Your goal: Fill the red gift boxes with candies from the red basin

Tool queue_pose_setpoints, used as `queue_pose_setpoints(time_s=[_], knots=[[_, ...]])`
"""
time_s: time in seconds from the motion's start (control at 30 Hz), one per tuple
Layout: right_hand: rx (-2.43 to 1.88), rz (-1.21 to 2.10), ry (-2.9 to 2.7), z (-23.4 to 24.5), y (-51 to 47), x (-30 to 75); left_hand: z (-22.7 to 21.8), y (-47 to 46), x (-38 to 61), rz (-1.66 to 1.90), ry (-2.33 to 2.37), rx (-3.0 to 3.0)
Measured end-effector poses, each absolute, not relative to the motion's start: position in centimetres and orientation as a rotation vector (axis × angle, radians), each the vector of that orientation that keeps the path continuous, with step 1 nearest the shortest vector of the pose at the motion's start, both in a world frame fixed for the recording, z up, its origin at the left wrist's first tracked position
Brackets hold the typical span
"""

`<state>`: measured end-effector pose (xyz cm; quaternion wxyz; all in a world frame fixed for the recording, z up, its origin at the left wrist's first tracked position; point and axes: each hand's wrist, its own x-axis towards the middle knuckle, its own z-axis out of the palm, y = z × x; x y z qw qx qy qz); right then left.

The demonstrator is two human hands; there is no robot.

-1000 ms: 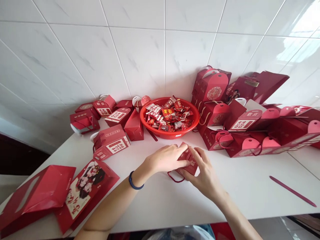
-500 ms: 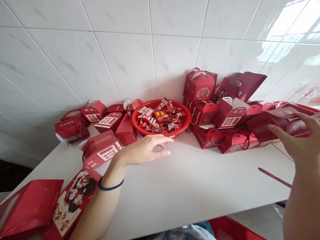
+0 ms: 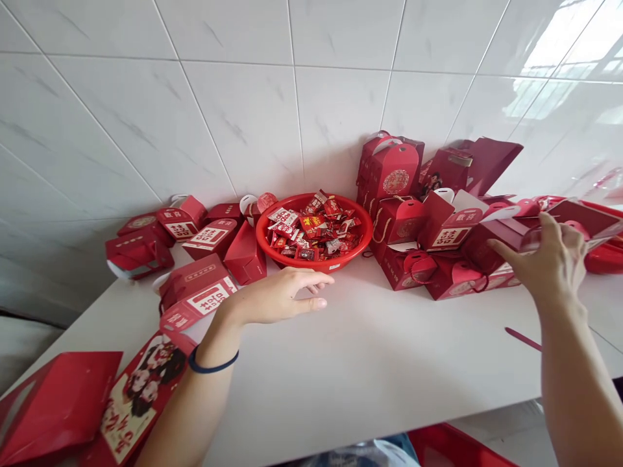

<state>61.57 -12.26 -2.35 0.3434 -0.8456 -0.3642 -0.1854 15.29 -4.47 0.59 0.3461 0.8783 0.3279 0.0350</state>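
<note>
My left hand [image 3: 277,297] hovers low over the white table [image 3: 370,363], palm down with fingers spread and nothing in it, just in front of a red bowl [image 3: 361,241] full of wrapped candies [image 3: 314,230]. My right hand [image 3: 548,263] reaches to the far right with fingers apart, its fingertips against a red gift box [image 3: 506,235] on a pile of flat red boxes [image 3: 448,279]. Nothing is gripped there that I can see. A dark blue band [image 3: 211,365] circles my left wrist.
Small folded red boxes [image 3: 204,292] lie left of the bowl. Taller red gift boxes [image 3: 392,170] stand against the tiled wall behind the pile. Red paper bags [image 3: 131,402] lie at the near left edge. A thin red strip [image 3: 523,338] rests on the table at right.
Both hands were on a small red box at the table's middle. My right hand carried it right to the pile and spread its fingers; my left hand let go and stays near the bowl.
</note>
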Motion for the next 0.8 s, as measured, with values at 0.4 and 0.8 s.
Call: queue_pose_setpoints(time_s=[0.4, 0.8], knots=[[-1.938, -0.579, -0.914, -7.0, -13.8, 62.4, 0.3, -4.4, 15.1, 0.097, 0.852, 2.303], [-1.956, -0.53, -0.744, -6.8, -12.6, 60.7, 1.4, -4.6, 13.9, 0.264, 0.948, 2.312]])
